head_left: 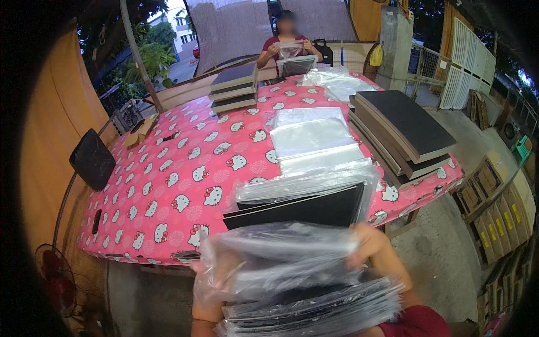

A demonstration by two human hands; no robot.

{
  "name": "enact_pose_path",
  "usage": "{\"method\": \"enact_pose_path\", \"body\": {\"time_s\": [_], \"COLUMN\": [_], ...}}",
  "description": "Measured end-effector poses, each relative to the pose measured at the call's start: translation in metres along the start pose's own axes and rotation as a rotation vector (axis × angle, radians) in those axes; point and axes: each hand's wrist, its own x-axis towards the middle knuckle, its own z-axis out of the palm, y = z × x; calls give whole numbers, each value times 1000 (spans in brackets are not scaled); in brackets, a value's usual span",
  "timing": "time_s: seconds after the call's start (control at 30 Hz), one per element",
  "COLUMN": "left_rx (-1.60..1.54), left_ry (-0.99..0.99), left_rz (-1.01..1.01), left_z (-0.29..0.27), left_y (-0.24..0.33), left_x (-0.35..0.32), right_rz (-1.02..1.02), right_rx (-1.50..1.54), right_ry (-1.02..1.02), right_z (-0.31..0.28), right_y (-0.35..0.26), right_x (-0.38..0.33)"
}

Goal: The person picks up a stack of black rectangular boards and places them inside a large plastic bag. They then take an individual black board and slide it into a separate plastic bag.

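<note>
the counter [168, 168] fills most of the view, covered with a pink cloth printed with white cartoon cats. along its right edge sits a tall stack of dark boards [404, 132], squared up and near the person's right side. a smaller stack of dark boards [234, 87] rests at the far left end, near the co-worker [289, 48] seated across the counter, who holds up a clear bag of their own. down the middle lies a flat pile of clear plastic bags [311, 137], spread smooth, seemingly so single bags can be taken off the top. nearer the person, bagged boards [303, 199] lean on the counter's near edge, black faces showing through the film.

closest to the camera, a clear plastic sleeve [281, 258] is held up over a stack of wrapped boards [314, 309] that rests low at the person's lap. the left hand [216, 275] shows blurred through the film at the sleeve's left side, closed on it. the right hand [368, 247] pinches the sleeve's upper right corner, fingers curled over the edge. gripping both ends keeps the limp film taut and level above the stack.
</note>
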Motion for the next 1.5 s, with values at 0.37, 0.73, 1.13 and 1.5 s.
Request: {"method": "enact_pose_path", "body": {"time_s": [0.37,0.73,1.13,1.5], "left_rx": [786,1079,487,685], "left_ry": [389,440,925,727], "left_rz": [-140,100,41,-403], "left_z": [-50,41,31,-41], "left_y": [7,-28,-10,-17], "left_x": [-40,-31,-21,-69], "right_rz": [316,-109,250,197], "right_rx": [-408,-1231,347,273], "right_ry": [500,998,717,1022], "right_z": [-8,33,-6,-34], "right_y": [2,-15,-29,207], "right_x": [-27,-19,-30,-107]}}
